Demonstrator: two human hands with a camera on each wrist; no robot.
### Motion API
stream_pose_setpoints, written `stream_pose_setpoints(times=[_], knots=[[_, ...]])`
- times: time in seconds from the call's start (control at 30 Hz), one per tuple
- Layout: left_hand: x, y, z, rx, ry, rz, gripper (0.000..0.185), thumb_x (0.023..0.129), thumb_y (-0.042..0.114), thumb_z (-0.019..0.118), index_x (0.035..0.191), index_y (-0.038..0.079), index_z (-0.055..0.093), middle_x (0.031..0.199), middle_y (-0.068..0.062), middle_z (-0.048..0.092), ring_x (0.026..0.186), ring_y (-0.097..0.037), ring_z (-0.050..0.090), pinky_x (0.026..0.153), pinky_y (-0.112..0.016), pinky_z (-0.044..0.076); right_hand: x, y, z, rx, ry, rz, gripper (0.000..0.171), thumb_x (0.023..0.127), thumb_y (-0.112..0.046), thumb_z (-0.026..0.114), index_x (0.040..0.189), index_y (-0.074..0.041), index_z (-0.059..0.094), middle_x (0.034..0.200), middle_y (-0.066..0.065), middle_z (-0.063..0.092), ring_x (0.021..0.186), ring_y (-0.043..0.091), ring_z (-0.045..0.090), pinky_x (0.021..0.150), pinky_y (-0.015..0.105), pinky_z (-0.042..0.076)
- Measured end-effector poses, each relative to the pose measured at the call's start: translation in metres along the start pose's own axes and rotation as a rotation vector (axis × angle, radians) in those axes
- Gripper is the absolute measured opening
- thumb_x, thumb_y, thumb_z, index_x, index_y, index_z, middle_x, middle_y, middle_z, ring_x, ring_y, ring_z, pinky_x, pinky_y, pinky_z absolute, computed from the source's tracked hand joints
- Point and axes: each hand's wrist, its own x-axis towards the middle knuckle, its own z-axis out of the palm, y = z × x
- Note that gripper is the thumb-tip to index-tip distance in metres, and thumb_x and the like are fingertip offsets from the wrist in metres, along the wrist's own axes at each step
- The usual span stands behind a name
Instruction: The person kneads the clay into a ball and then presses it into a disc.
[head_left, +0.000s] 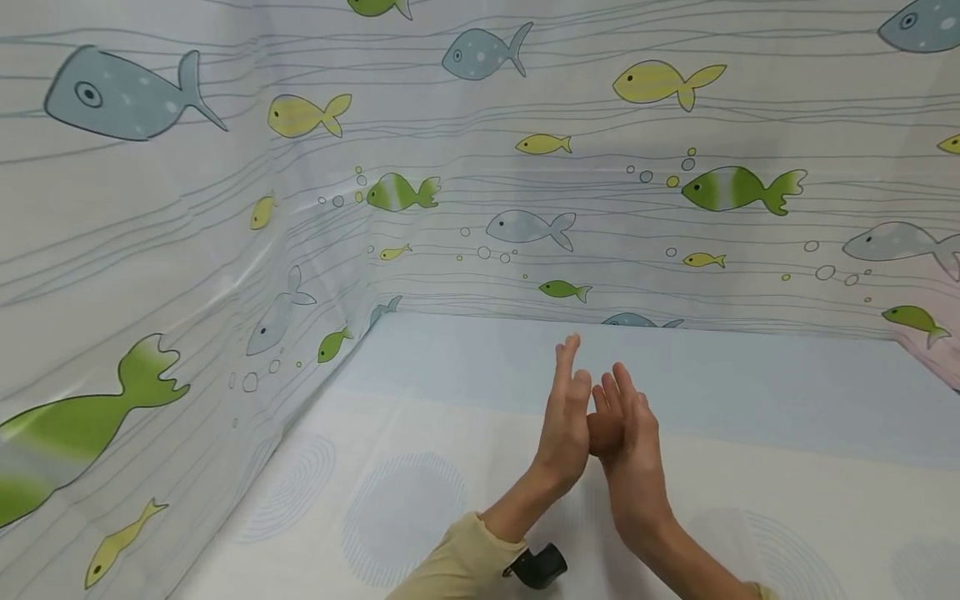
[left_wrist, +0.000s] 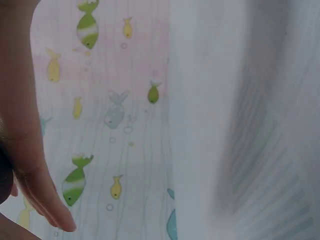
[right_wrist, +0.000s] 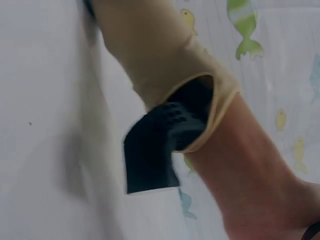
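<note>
In the head view, a small brown ball (head_left: 605, 433) sits between the palms of my two raised hands. My left hand (head_left: 564, 425) stands upright on its left side, fingers extended and palm against it. From the other side my right hand (head_left: 633, 446) touches it, its fingers pointing up and only slightly bent. Part of the ball is hidden by the palms. At the left edge of the left wrist view, the ball looks dark beside my right hand (left_wrist: 30, 155). The right wrist view shows mostly my left forearm (right_wrist: 260, 165), its fingers out of frame.
A pale cloth (head_left: 480, 483) with faint circle patterns lies beneath the hands. Fish-printed sheeting (head_left: 450, 150) rises at the back and left. A black wrist camera (head_left: 542, 567) sticks out from the left cuff (right_wrist: 165, 65).
</note>
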Motion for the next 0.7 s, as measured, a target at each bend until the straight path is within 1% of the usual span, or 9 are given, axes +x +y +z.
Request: stream_pose_setpoints(times=[0.13,0.3,0.37,0.6,0.7], knots=[[-0.004,-0.003,0.005,0.009,-0.032,-0.004,0.063,0.102,0.054,0.022,0.159,0.025,0.019,0.163,0.016,0.013,0.152,-0.009,0.0,0.121,-0.053,0.01,0.002,-0.007,-0.004,0.032,0.009,-0.018,0.064,0.102,-0.057,0.014,0.16,-0.03,0.004,0.166,-0.01,0.006,0.153,0.017,0.004,0.121,0.053,0.0],[-0.01,-0.004,0.015,0.034,-0.075,0.014,0.061,0.104,0.05,0.019,0.159,0.024,0.018,0.163,0.013,0.015,0.152,-0.01,0.0,0.121,-0.054,0.009,0.006,-0.011,-0.008,0.026,0.042,-0.04,0.065,0.102,-0.057,0.014,0.16,-0.031,0.004,0.165,-0.012,0.007,0.153,0.013,0.004,0.121,0.049,-0.003],[-0.013,-0.004,0.018,0.037,-0.091,0.015,0.059,0.104,0.049,0.019,0.159,0.025,0.017,0.163,0.013,0.016,0.152,-0.011,0.0,0.121,-0.053,0.008,0.007,-0.012,-0.01,0.026,0.053,-0.051,0.065,0.102,-0.057,0.014,0.16,-0.03,0.004,0.165,-0.012,0.006,0.153,0.013,0.003,0.122,0.048,-0.004],[-0.02,0.0,0.026,0.033,-0.123,-0.01,0.057,0.104,0.046,0.02,0.158,0.029,0.017,0.162,0.016,0.015,0.151,-0.008,0.0,0.122,-0.05,0.009,0.015,-0.013,-0.018,0.055,0.1,-0.082,0.066,0.102,-0.056,0.018,0.16,-0.029,0.003,0.166,-0.009,0.003,0.153,0.012,0.002,0.123,0.035,0.003],[-0.022,0.002,0.028,0.034,-0.135,0.002,0.057,0.105,0.046,0.02,0.158,0.028,0.017,0.163,0.014,0.015,0.152,-0.01,0.0,0.121,-0.051,0.01,0.018,-0.013,-0.022,0.045,0.122,-0.098,0.066,0.102,-0.056,0.019,0.16,-0.028,0.003,0.166,-0.009,0.002,0.153,0.012,0.002,0.123,0.035,0.003]])
